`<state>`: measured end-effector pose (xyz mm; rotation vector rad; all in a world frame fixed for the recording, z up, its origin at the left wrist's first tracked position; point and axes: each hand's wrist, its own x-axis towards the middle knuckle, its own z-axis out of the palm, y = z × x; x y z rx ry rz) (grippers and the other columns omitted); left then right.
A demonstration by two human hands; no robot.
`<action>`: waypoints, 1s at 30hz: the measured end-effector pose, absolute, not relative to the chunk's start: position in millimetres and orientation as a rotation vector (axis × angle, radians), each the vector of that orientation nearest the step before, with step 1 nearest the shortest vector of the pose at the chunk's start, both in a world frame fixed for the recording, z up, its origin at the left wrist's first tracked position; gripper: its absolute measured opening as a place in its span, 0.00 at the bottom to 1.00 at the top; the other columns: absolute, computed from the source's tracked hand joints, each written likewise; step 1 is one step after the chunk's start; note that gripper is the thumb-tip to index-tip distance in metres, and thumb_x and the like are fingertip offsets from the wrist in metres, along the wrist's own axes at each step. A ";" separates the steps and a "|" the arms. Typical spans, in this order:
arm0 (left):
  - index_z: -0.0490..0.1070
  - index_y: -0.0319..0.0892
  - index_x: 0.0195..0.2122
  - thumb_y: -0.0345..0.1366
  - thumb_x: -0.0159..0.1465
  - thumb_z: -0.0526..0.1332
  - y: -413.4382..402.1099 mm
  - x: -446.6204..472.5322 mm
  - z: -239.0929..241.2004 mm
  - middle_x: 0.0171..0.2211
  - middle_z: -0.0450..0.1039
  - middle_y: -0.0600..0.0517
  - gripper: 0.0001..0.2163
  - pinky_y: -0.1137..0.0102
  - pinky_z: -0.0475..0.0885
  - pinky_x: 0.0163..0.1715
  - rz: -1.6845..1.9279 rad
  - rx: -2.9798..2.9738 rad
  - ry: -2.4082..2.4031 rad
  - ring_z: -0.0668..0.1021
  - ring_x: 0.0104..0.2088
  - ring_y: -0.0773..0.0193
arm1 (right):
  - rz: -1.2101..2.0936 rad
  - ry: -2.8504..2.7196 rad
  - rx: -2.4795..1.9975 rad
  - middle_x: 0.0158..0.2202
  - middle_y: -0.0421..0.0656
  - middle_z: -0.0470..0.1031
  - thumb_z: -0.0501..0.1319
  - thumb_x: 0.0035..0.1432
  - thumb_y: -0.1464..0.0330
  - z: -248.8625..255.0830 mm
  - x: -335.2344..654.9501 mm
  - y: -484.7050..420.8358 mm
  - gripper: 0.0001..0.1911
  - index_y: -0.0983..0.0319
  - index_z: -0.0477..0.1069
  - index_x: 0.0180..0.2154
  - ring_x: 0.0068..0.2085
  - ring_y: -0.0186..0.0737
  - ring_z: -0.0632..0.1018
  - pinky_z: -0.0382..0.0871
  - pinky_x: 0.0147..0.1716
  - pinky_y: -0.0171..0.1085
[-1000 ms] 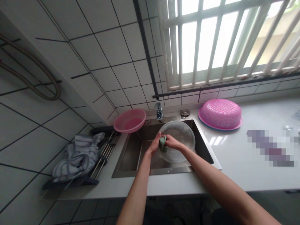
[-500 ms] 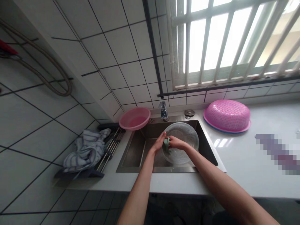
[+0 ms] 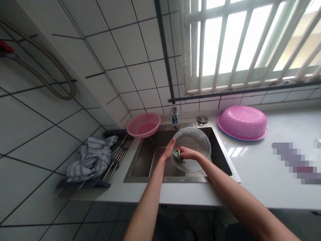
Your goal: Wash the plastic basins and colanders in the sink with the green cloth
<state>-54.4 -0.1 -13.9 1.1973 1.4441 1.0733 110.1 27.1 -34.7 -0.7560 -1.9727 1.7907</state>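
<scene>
A clear plastic colander (image 3: 198, 142) is held tilted over the steel sink (image 3: 145, 164), its round inside facing up. My left hand (image 3: 169, 150) grips the colander's left rim; the fingers behind the rim are partly hidden. Bunched in my right hand (image 3: 187, 153) is a green cloth (image 3: 177, 155), pressed to the inner wall near that same rim. The chrome faucet (image 3: 175, 117) stands behind the sink, just beyond the colander.
A pink basin (image 3: 144, 124) rests at the sink's back left corner. Right of the sink, a pink basket (image 3: 242, 123) lies upside down on the counter (image 3: 253, 187). A striped cloth (image 3: 90, 159) lies by a folding rack (image 3: 117, 160). A drain strainer (image 3: 202, 119) sits behind the sink.
The green cloth and my right hand have shifted slightly down and left along the colander's inside. The colander has moved a little left; my left hand keeps its place on the rim.
</scene>
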 end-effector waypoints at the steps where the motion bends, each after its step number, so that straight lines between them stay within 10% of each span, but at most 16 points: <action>1: 0.71 0.41 0.67 0.66 0.66 0.58 0.3 -54.2 -13.9 0.72 0.62 0.42 0.39 0.55 0.52 0.74 1.078 1.185 1.432 0.62 0.73 0.44 | 1.790 -1.868 -0.765 0.28 0.39 0.73 0.61 0.43 0.70 -34.3 108.9 28.2 0.09 0.62 0.72 0.31 0.27 0.33 0.68 0.63 0.27 0.32; 10: 0.75 0.43 0.64 0.64 0.66 0.61 -1.3 -38.9 -11.7 0.68 0.69 0.44 0.35 0.56 0.53 0.73 1.093 1.289 1.188 0.66 0.71 0.46 | 1.346 -1.381 -0.895 0.33 0.41 0.75 0.58 0.49 0.63 -23.0 133.9 53.5 0.10 0.60 0.68 0.34 0.36 0.40 0.73 0.69 0.37 0.35; 30: 0.76 0.40 0.61 0.63 0.67 0.61 -2.8 -43.9 -6.6 0.69 0.67 0.41 0.34 0.57 0.51 0.74 1.166 1.125 1.390 0.63 0.73 0.46 | 1.670 -1.951 -0.674 0.31 0.41 0.75 0.63 0.45 0.69 -19.9 121.1 27.7 0.08 0.63 0.74 0.32 0.31 0.37 0.71 0.65 0.32 0.34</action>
